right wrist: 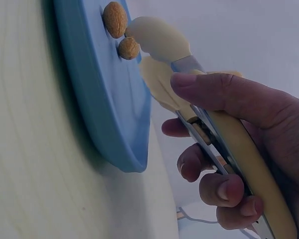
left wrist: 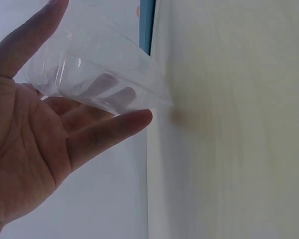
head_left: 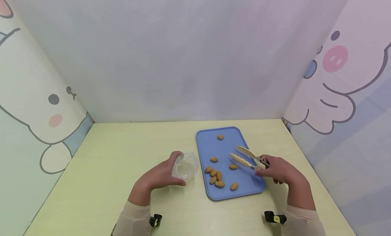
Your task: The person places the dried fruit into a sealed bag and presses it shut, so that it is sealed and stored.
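A clear plastic cup (head_left: 185,166) stands left of a blue tray (head_left: 219,147); my left hand (head_left: 165,171) holds it, thumb on the near side and fingers round the far side. The left wrist view shows the see-through cup (left wrist: 99,74) with fingers visible behind it. My right hand (head_left: 278,168) grips a pair of tongs (head_left: 244,161) with cream tips and metal arms. Their tips are spread apart above the tray's right half, with nothing between them. Several brown almond-like nuts (head_left: 219,184) lie on the tray, mostly clustered at its near left; one nut (head_left: 233,166) is close to the tongs' tips.
Under everything is a pale wooden table (head_left: 122,154). A plain back wall (head_left: 183,59) rises behind it, and side walls with cartoon animals (head_left: 339,76) border it left and right. A single nut (head_left: 220,137) lies near the tray's far edge.
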Available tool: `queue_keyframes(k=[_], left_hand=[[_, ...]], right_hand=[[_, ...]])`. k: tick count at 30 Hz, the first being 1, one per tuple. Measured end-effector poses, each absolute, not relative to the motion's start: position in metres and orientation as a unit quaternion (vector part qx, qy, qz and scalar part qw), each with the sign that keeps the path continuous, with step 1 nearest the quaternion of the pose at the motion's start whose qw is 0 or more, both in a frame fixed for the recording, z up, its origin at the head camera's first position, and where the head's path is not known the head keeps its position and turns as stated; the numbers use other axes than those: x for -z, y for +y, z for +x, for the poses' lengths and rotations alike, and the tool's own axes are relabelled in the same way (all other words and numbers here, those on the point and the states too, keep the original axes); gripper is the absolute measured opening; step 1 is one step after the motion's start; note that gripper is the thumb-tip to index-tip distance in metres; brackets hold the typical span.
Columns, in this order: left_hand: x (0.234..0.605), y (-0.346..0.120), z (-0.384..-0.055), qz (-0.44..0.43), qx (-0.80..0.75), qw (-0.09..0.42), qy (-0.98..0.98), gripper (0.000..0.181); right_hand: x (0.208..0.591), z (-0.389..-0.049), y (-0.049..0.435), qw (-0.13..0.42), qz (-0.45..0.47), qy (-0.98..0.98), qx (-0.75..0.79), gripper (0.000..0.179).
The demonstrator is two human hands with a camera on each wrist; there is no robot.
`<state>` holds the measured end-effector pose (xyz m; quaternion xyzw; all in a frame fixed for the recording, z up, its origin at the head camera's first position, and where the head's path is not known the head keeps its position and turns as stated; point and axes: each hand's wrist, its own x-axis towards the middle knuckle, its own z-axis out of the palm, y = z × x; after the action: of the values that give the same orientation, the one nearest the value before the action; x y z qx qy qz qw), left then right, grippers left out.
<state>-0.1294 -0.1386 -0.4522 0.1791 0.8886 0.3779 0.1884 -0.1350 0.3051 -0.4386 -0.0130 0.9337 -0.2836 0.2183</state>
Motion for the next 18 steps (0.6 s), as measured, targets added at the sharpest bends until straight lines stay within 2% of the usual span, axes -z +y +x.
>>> queue_keyframes(k=[5,12,18], left_hand=[[0.4517,-0.139,-0.1284,0.18,-0.378,0.19,0.888,0.098],[0.4525,-0.1391,-0.13,0.184,-0.376,0.186,0.889,0.098],[0.4511,-0.138,-0.1309,0.182,-0.376,0.189,0.888,0.098]], right_hand=[[0.4443,-0.1356,0.3065,0.238,-0.004,0.93,0.281,0.045],[0.4464,-0.136,0.3082,0.263,0.024,0.922,0.284,0.064],[0.4409,-0.1348,0.3098,0.267,0.013,0.925,0.268,0.067]])
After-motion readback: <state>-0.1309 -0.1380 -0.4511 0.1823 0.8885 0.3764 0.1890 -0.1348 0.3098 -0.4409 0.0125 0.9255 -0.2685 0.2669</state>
